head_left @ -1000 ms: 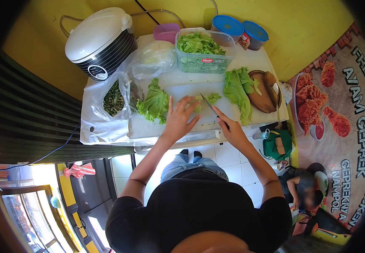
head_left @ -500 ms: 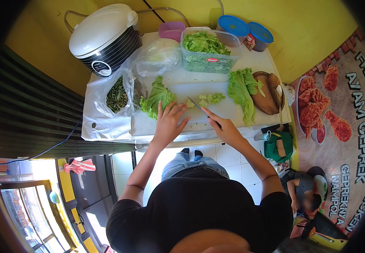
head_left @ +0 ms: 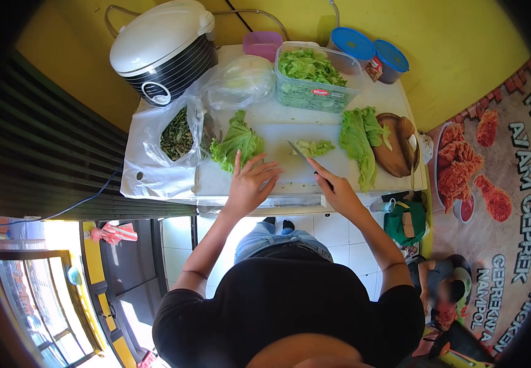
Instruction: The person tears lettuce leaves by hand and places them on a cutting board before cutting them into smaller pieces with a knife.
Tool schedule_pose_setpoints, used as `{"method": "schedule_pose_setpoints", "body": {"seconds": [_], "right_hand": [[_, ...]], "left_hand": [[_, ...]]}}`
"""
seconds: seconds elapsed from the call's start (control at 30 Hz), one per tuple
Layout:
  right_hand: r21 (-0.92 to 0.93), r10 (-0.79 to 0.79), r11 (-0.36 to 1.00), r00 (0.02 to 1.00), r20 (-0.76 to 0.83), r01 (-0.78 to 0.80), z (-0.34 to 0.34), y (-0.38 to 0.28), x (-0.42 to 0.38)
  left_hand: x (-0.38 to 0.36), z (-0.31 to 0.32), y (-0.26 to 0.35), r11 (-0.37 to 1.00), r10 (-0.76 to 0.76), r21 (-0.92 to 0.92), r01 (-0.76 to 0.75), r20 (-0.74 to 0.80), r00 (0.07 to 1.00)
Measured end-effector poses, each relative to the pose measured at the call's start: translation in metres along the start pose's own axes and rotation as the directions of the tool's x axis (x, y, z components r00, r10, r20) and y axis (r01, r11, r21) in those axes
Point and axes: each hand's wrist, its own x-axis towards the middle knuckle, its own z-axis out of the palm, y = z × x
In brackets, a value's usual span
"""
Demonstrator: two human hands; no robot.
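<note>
My right hand (head_left: pixel 337 187) grips a knife (head_left: pixel 302 156), its blade slanting up and left beside cut lettuce pieces (head_left: pixel 315 148) on a white cutting board (head_left: pixel 271 132). With fingers spread, my left hand (head_left: pixel 252 185) is over the board's left front part and holds nothing. Just above its fingertips lies a leafy lettuce piece (head_left: pixel 236 145). More lettuce leaves (head_left: pixel 357 144) rest at the board's right side. Behind the board stands a clear plastic container (head_left: pixel 314 98) filled with chopped lettuce.
A rice cooker (head_left: pixel 161 46), a bagged pale vegetable (head_left: pixel 247 80) and an open plastic bag (head_left: pixel 179 138) of greens occupy the left. Blue-lidded tubs (head_left: pixel 352 44) stand at the back. A wooden mortar (head_left: pixel 394 150) sits right. Another person (head_left: pixel 440 282) is at lower right.
The cut lettuce pieces are now gathered closer together beside the blade. My right hand and knife have shifted slightly right. The whole view has also shifted a little.
</note>
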Motion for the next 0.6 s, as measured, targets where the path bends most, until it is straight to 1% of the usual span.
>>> {"method": "schedule_pose_setpoints", "body": {"seconds": [0.07, 0.1, 0.17, 0.2, 0.27, 0.3, 0.33, 0.4, 0.43, 0.5, 0.53, 0.6], "right_hand": [[-0.016, 0.0, 1.0, 1.0, 0.001, 0.001, 0.004, 0.008, 0.005], [-0.015, -0.011, 1.0, 1.0, 0.009, 0.011, 0.002, 0.006, 0.006], [0.054, 0.046, 0.997, 0.998, 0.046, -0.048, -0.007, 0.001, 0.007], [0.055, 0.043, 0.997, 0.998, 0.048, -0.045, -0.011, 0.001, 0.008], [0.17, 0.069, 0.983, 0.998, -0.002, -0.068, -0.018, 0.001, 0.011], [0.19, 0.066, 0.98, 0.998, -0.019, -0.061, -0.024, -0.004, 0.013], [0.187, 0.064, 0.981, 0.998, -0.017, -0.059, -0.026, -0.003, 0.018], [0.222, 0.062, 0.974, 0.997, -0.048, -0.05, -0.03, -0.004, 0.026], [0.221, 0.057, 0.974, 0.997, -0.046, -0.046, -0.03, -0.005, 0.028], [0.169, 0.023, 0.986, 0.996, -0.086, -0.008, -0.027, -0.007, 0.033], [0.168, 0.02, 0.986, 0.996, -0.083, -0.006, -0.027, -0.01, 0.036], [0.181, 0.025, 0.983, 0.999, -0.03, -0.02, -0.027, -0.016, 0.04]], "left_hand": [[0.0, -0.003, -0.001, 0.997, 0.065, -0.033, -0.065, -0.017, 0.998], [0.002, -0.01, -0.001, 0.998, 0.057, -0.024, -0.058, -0.023, 0.998], [0.01, -0.027, -0.003, 0.999, 0.021, 0.033, -0.018, -0.096, 0.995], [0.015, -0.033, -0.007, 0.999, 0.02, 0.036, -0.016, -0.097, 0.995], [0.024, -0.043, -0.018, 0.997, -0.031, 0.069, 0.046, -0.21, 0.977], [0.028, -0.045, -0.022, 0.994, -0.038, 0.093, 0.059, -0.216, 0.976], [0.033, -0.047, -0.023, 0.994, -0.039, 0.093, 0.061, -0.219, 0.975], [0.045, -0.053, -0.025, 0.98, -0.007, 0.186, 0.073, -0.332, 0.943], [0.05, -0.059, -0.025, 0.979, -0.008, 0.189, 0.076, -0.336, 0.942], [0.059, -0.07, -0.025, 0.958, 0.012, 0.266, 0.104, -0.404, 0.915], [0.064, -0.072, -0.026, 0.958, 0.01, 0.267, 0.108, -0.406, 0.914], [0.069, -0.073, -0.027, 0.942, 0.022, 0.32, 0.103, -0.364, 0.931]]}}
